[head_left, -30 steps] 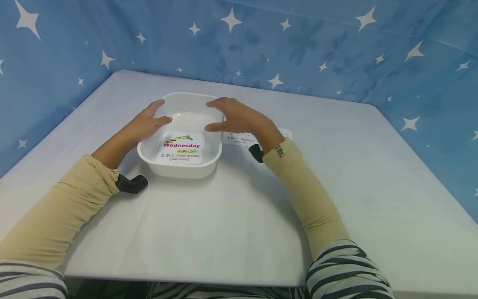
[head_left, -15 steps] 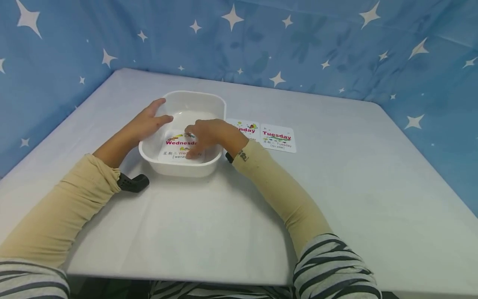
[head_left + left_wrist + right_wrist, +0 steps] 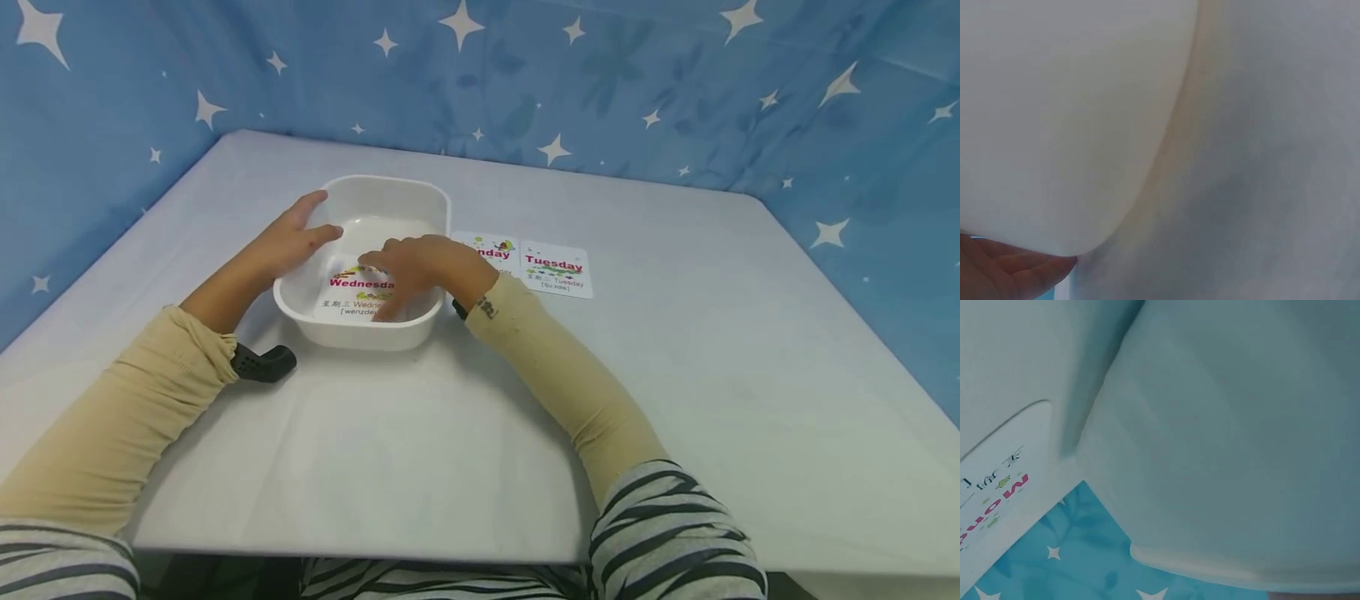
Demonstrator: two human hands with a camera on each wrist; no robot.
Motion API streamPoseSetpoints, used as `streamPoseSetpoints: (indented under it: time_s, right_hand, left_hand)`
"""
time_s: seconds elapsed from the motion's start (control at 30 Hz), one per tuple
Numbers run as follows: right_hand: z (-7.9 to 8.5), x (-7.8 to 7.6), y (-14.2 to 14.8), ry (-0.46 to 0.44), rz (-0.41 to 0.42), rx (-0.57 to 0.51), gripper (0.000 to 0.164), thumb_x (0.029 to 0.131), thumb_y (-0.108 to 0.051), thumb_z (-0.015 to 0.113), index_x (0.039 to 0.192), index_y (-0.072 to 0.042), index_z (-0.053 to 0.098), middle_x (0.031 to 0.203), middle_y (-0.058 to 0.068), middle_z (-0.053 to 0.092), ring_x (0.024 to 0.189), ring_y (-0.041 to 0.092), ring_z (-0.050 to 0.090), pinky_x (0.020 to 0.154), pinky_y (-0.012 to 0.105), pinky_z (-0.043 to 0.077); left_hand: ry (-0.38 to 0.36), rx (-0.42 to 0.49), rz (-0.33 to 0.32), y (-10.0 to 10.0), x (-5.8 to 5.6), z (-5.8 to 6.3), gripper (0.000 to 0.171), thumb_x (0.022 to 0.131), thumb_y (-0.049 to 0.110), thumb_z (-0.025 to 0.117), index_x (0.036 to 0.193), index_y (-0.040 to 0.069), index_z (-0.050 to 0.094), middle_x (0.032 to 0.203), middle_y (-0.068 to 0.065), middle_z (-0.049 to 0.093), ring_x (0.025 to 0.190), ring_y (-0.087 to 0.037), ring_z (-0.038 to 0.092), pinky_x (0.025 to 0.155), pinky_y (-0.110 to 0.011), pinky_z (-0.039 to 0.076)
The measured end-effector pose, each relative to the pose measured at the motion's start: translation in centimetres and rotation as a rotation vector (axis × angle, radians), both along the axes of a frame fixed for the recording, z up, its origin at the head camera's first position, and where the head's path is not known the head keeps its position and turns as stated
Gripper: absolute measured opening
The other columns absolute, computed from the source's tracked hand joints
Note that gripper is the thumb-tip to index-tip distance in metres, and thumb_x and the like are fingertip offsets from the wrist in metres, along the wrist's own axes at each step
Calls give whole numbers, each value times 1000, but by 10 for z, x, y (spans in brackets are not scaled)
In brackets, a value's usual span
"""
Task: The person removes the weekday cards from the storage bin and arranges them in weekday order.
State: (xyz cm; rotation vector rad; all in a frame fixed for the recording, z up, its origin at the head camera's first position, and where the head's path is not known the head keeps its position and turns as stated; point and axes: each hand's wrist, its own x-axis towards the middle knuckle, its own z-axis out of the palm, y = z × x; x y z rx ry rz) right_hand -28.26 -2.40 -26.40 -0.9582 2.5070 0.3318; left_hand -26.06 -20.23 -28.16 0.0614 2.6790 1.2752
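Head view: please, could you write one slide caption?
Left grip on a white tub, right grip over the Wednesday card inside.

left hand [image 3: 288, 242] holding white tub [image 3: 360, 335], right hand [image 3: 423, 265] over wednesday card [image 3: 351, 293] inside

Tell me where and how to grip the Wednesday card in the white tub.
Pinch the Wednesday card by its near and far edges, probably best from above: it lies face up inside the white tub, whose raised walls hinder a sideways approach. The right hand is over it, from the right.
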Motion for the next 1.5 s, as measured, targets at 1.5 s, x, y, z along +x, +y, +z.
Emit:
streamPoseSetpoints:
  time_s: [1.5]
  right_hand:
    - [48,-10,56,212,-75,-290,74,77,-45,65,141,-32,30,149,-2,27,132,22,29,108,47,24]
  left_hand:
    - [-23,6,17,7,0,1,70,96,34,37,147,20,-8,154,-14,-5,139,-41,9,107,-58,21]
